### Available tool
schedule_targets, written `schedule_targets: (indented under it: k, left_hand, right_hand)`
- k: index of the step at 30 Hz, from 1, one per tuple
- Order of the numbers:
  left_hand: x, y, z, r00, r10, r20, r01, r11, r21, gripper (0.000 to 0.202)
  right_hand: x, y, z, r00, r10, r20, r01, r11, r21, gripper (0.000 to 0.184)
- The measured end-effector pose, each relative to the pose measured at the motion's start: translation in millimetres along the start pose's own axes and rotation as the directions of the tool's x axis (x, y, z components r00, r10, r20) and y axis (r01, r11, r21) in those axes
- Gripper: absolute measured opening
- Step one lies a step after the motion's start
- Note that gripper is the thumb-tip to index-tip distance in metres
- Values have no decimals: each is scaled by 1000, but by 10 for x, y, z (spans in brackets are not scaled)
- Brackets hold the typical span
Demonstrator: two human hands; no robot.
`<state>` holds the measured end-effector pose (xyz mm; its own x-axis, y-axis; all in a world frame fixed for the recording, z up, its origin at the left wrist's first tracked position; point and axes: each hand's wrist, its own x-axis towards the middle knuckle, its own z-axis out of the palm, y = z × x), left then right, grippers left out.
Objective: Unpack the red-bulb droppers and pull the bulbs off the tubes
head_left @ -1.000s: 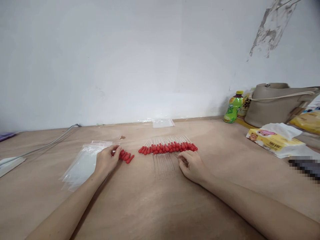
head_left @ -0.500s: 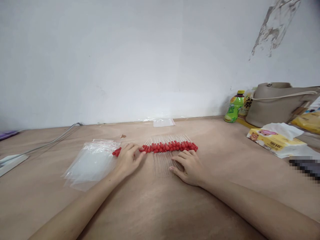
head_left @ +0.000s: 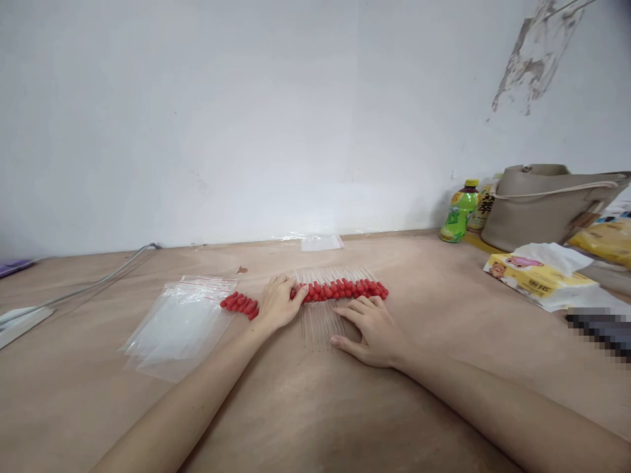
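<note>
Many thin, pale, red-headed sticks (head_left: 345, 289): left hand (head_left: 280, 302) over end, can't tell grip; right hand (head_left: 372, 334) loosely spread. Pinch lightly, keep parallel.

At mid-frame we see red-tipped sticks (head_left: 347, 289) partly hidden by the left hand (head_left: 279, 303), a pixelated dark object (head_left: 597, 331) cut by the right edge, a purple item (head_left: 14, 268) by the left.

Left hand (head_left: 280, 303): bare, slim fingers (head_left: 279, 281), narrow wrist (head_left: 263, 320). Left forearm (head_left: 197, 407), on near side of left hand: bare to frame edge, smooth, widening away. Right of left hand: right hand (head_left: 371, 334), bare, short thumbnail (head_left: 334, 341). Farther right of left hand: right forearm (head_left: 483, 397), bare, tapering wristward.
</note>
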<state>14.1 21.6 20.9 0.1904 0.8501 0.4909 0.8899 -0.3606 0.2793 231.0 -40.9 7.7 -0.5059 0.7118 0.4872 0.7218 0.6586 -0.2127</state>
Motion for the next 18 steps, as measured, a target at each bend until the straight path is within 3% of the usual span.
schedule_targets:
  k: [7, 13, 18]
  left_hand:
    - [-201, -32, -134, 991, -63, -117, 62, 998, -18, 29]
    - [-614, -77, -381, 978, 186, -89, -189, 982, -23, 18]
    - [-710, 5, -446, 933, 360, -24, -360, 933, 28, 13]
  right_hand:
    - [-14, 83, 91, 986, 31, -163, -23, 998, 51, 38]
    - [1, 152, 158, 946, -47, -322, 47, 999, -7, 55]
    - [1, 110, 80, 950, -223, -219, 201, 972, -120, 54]
